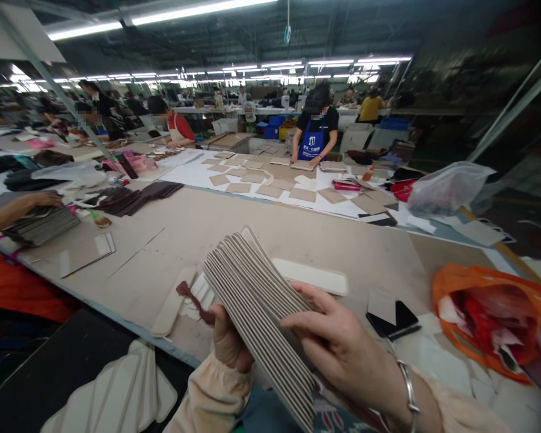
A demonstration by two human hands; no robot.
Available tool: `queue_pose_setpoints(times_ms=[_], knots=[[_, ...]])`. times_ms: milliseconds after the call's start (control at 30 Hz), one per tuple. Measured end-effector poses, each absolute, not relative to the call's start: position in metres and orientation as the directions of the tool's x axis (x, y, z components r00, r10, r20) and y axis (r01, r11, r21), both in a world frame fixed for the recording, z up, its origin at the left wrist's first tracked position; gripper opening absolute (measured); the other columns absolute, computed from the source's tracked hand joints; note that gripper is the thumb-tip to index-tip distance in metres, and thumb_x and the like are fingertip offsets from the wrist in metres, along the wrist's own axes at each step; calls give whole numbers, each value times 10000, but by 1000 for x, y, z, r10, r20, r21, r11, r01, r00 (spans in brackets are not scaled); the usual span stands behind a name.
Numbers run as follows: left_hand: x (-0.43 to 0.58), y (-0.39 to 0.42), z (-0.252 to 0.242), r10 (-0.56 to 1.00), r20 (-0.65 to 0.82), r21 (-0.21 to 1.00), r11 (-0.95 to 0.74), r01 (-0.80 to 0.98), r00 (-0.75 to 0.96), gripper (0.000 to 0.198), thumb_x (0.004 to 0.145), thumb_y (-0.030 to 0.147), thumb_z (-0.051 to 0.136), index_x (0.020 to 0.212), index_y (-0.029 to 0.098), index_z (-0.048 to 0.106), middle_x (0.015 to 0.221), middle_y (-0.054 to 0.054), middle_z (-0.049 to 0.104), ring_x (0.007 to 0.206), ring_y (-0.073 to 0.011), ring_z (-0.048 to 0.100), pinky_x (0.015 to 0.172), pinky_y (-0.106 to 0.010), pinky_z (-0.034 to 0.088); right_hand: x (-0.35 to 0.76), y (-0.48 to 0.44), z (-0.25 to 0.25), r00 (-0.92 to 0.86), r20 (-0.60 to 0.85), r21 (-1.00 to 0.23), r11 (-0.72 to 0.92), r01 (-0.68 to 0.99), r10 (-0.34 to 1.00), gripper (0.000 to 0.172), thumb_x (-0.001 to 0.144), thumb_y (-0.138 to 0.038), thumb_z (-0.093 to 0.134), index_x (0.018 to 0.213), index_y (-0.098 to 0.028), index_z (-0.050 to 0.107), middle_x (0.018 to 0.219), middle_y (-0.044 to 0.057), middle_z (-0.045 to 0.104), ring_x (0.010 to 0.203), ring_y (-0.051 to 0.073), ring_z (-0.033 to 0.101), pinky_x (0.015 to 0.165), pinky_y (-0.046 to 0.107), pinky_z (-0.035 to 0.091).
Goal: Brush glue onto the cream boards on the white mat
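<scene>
A thick stack of beige card pieces (256, 294) is held up on edge in front of me, fanned slightly. My left hand (228, 343) grips the stack from beneath at its near left side, fingers closed around it. My right hand (338, 343) lies over the stack's right face, thumb and fingers pressed against the top cards; a metal bangle (408, 388) circles that wrist. Just past the stack, a long rounded cream card piece (311, 275) lies flat on the table, and another long strip (174, 304) lies to the left.
The long brown worktable (207, 234) carries loose cards, dark pieces (130, 198) and an orange plastic bag (482, 313) at right. A neighbour's hand (31, 201) rests on a grey stack at left. A person in a blue apron (315, 135) works at the far side.
</scene>
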State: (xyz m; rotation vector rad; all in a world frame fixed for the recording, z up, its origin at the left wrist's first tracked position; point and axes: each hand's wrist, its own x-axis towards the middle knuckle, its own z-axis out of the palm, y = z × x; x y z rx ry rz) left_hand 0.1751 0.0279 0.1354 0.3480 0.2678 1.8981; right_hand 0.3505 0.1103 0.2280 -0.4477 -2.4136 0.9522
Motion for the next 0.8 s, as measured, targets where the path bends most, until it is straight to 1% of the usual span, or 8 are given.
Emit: queue_pose_setpoints(times_ms=[67, 167, 333, 467, 600, 733, 800], knots=[[174, 27, 132, 945, 62, 327, -323, -888, -321, 562, 815, 629, 501, 1272, 305, 541, 1286, -20, 606, 1226, -249, 515, 1106, -465, 329, 350, 110, 226, -825, 341, -691, 715, 106, 451, 367, 780, -27, 489, 1011, -224, 695, 1455, 72, 377, 1310, 226, 422, 1045, 356, 429], [174, 26, 130, 951, 35, 330, -301, -895, -307, 623, 795, 662, 495, 1296, 291, 519, 1341, -57, 559, 1275, -289, 462, 1104, -517, 310, 349, 110, 227, -829, 341, -682, 724, 106, 442, 362, 790, -34, 481, 1015, -223, 692, 1462, 62, 365, 1305, 220, 427, 1061, 342, 412], [175, 26, 133, 942, 63, 305, -333, -892, -330, 542, 834, 620, 474, 1272, 307, 541, 1288, -26, 604, 1286, -260, 453, 1127, -501, 279, 350, 107, 237, -856, 286, -676, 724, 138, 431, 320, 835, -100, 486, 1057, -229, 677, 1479, 62, 339, 1315, 216, 419, 1065, 319, 399], [175, 26, 133, 951, 38, 297, -304, -905, -306, 551, 811, 625, 508, 1255, 302, 551, 1318, -33, 581, 1271, -280, 465, 1116, -525, 285, 349, 105, 244, -858, 261, -687, 709, 156, 442, 257, 832, -218, 567, 1065, -220, 677, 1452, 96, 382, 1311, 256, 426, 1031, 339, 436], [175, 27, 133, 949, 49, 299, -311, -902, -311, 536, 817, 621, 502, 1251, 312, 550, 1315, -21, 583, 1264, -268, 474, 1120, -510, 285, 349, 104, 244, -846, 240, -703, 686, 187, 476, 266, 789, -300, 653, 1037, -213, 692, 1449, 121, 385, 1273, 292, 471, 972, 356, 486], [176, 28, 136, 943, 54, 305, -329, -894, -329, 501, 810, 608, 524, 1218, 322, 578, 1251, -2, 629, 1264, -258, 476, 1132, -496, 270, 349, 103, 240, -841, 229, -704, 680, 204, 490, 290, 766, -338, 689, 1030, -219, 694, 1449, 126, 382, 1265, 299, 479, 961, 366, 493], [177, 28, 137, 936, 43, 317, -345, -883, -350, 491, 818, 612, 508, 1220, 339, 575, 1257, 9, 626, 1281, -259, 457, 1134, -504, 267, 349, 103, 238, -841, 224, -703, 680, 211, 493, 295, 762, -341, 694, 1031, -222, 693, 1449, 129, 379, 1265, 299, 478, 961, 374, 492]])
